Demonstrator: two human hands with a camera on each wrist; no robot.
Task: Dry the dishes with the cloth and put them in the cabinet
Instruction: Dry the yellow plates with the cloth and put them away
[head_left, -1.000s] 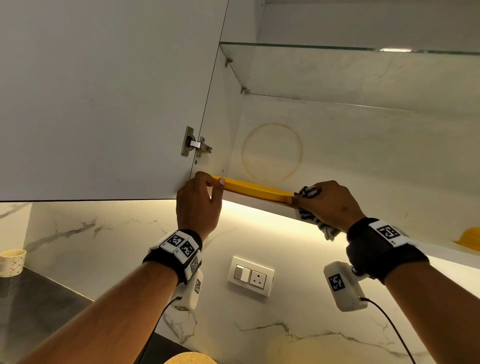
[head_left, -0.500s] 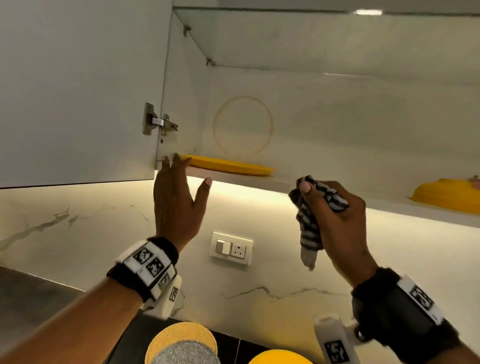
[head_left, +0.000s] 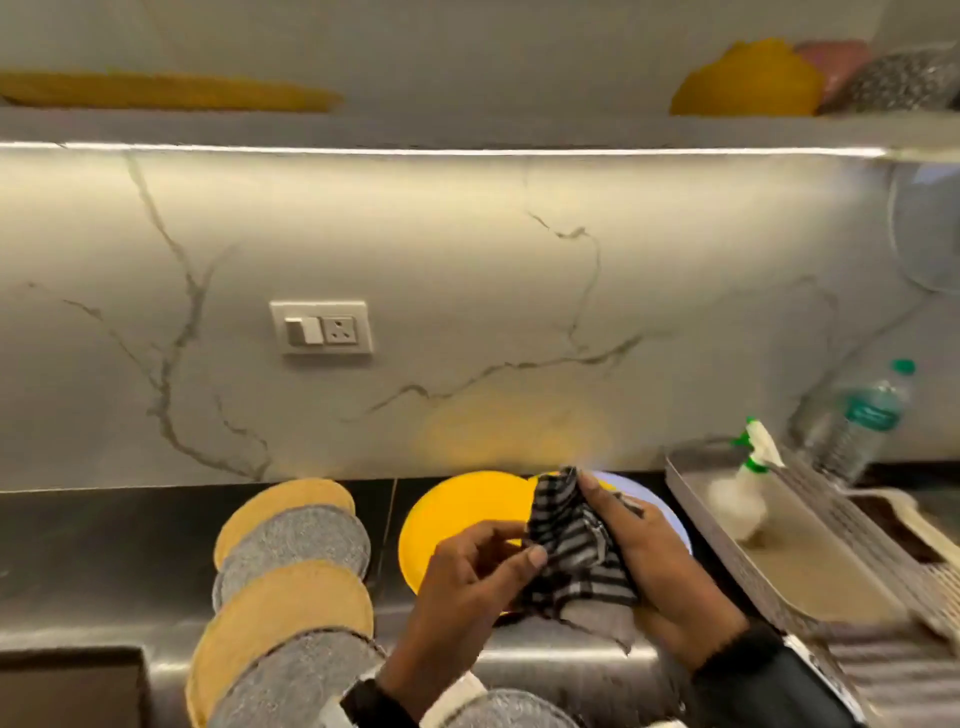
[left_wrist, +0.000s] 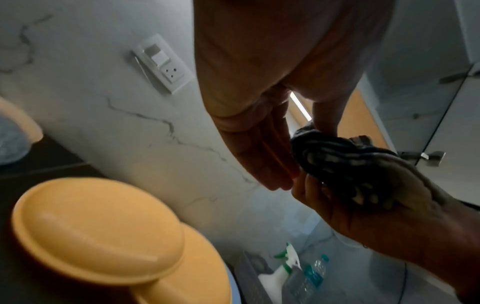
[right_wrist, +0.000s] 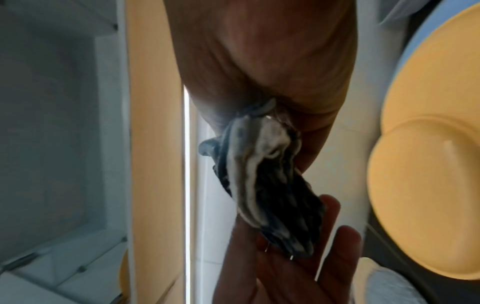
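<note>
The black-and-white striped cloth (head_left: 571, 551) is bunched between both hands, low over the counter. My right hand (head_left: 613, 519) grips it from the right, its fingers wrapped over the folds. My left hand (head_left: 514, 545) pinches the cloth's left edge, thumb on top and fingers underneath; the left wrist view shows the same cloth (left_wrist: 337, 160). Beneath the hands a yellow plate (head_left: 462, 519) lies on a pale blue plate (head_left: 670, 519). Up on the cabinet shelf sit a yellow plate (head_left: 171, 91) at the left and a yellow bowl (head_left: 748, 83) at the right.
Round grey and tan mats (head_left: 291, 571) overlap in a row left of the plates. A metal tray (head_left: 810, 571) at the right holds a spray bottle (head_left: 743, 493), with a water bottle (head_left: 862, 421) behind it. A switch socket (head_left: 322, 327) is on the marble wall.
Both hands have come down from the cabinet shelf to just above the counter plates. The left hand, open before, now pinches the cloth that the right hand kept holding.
</note>
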